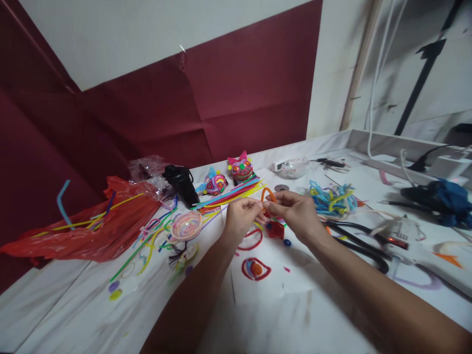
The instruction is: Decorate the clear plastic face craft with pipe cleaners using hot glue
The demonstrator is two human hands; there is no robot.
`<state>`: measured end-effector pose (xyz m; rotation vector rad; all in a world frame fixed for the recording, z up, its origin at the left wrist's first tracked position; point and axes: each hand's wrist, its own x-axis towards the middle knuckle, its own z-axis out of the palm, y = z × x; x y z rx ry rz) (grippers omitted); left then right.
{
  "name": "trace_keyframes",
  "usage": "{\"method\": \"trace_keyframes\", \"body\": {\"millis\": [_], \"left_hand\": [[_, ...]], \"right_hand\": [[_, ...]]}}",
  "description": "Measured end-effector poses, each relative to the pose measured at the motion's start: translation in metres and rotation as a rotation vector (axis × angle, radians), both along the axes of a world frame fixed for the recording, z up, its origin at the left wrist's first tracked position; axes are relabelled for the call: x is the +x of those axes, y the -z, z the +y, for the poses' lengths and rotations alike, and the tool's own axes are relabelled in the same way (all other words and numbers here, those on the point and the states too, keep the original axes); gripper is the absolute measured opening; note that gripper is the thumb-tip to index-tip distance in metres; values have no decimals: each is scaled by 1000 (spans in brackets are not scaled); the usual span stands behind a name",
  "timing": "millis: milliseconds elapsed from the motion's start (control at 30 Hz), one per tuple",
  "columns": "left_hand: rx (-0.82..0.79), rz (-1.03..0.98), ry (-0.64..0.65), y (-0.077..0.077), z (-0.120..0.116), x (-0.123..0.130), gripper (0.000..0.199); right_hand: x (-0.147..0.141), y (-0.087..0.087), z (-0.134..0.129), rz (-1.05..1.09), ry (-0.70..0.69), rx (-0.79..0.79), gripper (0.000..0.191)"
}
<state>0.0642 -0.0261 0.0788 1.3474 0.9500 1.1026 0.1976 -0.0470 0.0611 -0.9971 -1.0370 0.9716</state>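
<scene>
An orange pipe cleaner (267, 191), bent into an arch, is pinched between my two hands above the table. The fingers of my left hand (243, 216) are closed at its left end. My right hand (293, 209) grips the other end, its thumb and forefinger pressed together. Below them lies a white sheet (258, 292) with a red eye-shaped outline (255, 269) around an orange and blue centre. A curved red pipe cleaner (251, 241), a small red piece (275, 229) and a dark blue disc (287, 243) lie near my fingers.
Several coloured pipe cleaners (228, 194) lie behind my hands, near two decorated animal faces (241, 168). A red plastic bag (121, 216) and a bowl (186, 226) are left. On the right are a blue-yellow tangle (334, 197), black-handled tool (363, 246) and white glue gun (424, 255).
</scene>
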Motion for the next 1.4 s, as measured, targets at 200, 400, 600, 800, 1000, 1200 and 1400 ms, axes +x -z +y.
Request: {"method": "trace_keyframes", "body": {"millis": [200, 400, 600, 800, 1000, 1200, 1400], "left_hand": [[-124, -42, 212, -5, 6, -16, 23], [-178, -55, 340, -5, 12, -27, 28], [-145, -91, 333, 1, 14, -26, 36], [-130, -118, 309, 4, 15, -22, 44], [-99, -137, 285, 9, 15, -17, 44], [-83, -155, 230, 8, 11, -13, 44], [-56, -131, 221, 5, 7, -10, 44]], "right_hand": [[0, -5, -1, 49, -4, -39, 45], [-1, -10, -3, 84, -24, -69, 43], [-2, -14, -5, 135, -38, -97, 42], [-2, -15, -6, 130, -22, -100, 40], [-1, -12, -5, 108, -20, -74, 39], [-1, -11, -4, 79, 5, -52, 41], [-1, -8, -3, 78, 25, -48, 36]]}}
